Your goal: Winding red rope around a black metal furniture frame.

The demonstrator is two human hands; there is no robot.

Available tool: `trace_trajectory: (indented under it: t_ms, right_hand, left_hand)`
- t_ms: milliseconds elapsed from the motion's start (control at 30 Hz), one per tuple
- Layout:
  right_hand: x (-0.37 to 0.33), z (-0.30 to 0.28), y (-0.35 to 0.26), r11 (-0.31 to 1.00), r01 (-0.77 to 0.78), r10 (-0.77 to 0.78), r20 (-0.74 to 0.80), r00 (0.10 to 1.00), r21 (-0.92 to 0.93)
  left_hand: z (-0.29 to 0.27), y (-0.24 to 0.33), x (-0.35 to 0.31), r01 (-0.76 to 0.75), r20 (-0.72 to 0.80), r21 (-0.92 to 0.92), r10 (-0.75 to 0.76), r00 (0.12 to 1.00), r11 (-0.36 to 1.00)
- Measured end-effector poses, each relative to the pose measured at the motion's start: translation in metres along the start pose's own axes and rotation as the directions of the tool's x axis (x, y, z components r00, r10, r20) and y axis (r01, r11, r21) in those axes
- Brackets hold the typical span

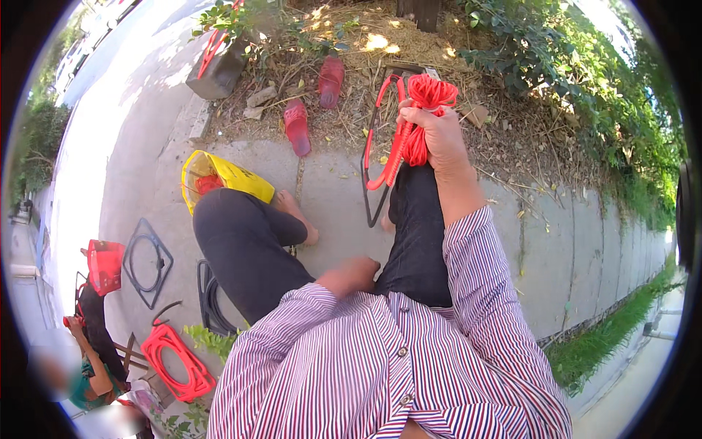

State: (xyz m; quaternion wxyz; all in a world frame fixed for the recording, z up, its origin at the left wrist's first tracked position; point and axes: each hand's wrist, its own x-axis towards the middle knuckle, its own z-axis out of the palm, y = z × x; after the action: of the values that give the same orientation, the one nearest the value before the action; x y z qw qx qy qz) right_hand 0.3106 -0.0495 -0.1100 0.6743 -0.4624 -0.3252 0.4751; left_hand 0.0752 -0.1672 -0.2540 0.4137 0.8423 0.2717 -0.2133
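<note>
My right hand [441,139] is closed around a tied bundle of bright red cord [431,93], held up over my right knee. Beside the bundle hangs a bent frame [371,139], partly black and partly wrapped in red, with a row of red wrapping along its near side. Whether my fingers also grip this frame is hard to make out. My left hand [352,276] rests low at my lap between my thighs, smeared by motion, its fingers indistinct.
A yellow bag [232,175] with something red inside stands by my left knee. Red slippers [297,126] lie ahead. Dark frames [148,256] and a red-wrapped frame [175,362] lie at left, near another person [95,366]. Bushes [556,66] grow at far right.
</note>
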Motion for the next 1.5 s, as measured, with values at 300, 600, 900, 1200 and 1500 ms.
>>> trace_trajectory:
  t_ms: [300,600,900,1200,1500]
  right_hand:
    - [-0.051,0.023,0.021,0.999,0.037,-0.037,0.096,0.995,0.002]
    - [-0.153,0.042,0.032,0.986,-0.166,0.166,0.099,0.981,-0.005]
    - [-0.199,0.05,0.025,0.914,-0.004,0.1,0.217,0.971,-0.406]
    - [-0.212,0.049,0.017,0.873,0.172,0.0,0.353,0.936,-0.457]
    - [-0.203,0.048,0.027,0.89,0.13,0.046,0.37,0.928,-0.437]
  left_hand:
    - [-0.049,0.028,-0.109,-0.14,-0.64,-0.413,-0.178,0.748,0.9]
    - [-0.045,0.022,-0.112,-0.474,-0.648,-0.733,-0.288,0.705,0.488]
    - [-0.037,0.015,-0.113,-0.556,-0.677,-0.712,-0.208,0.706,0.429]
    - [-0.036,0.018,-0.082,-0.599,-0.719,-0.681,-0.23,0.656,0.421]
    - [-0.039,0.033,-0.085,-0.562,-0.586,-0.809,-0.146,0.797,0.174]
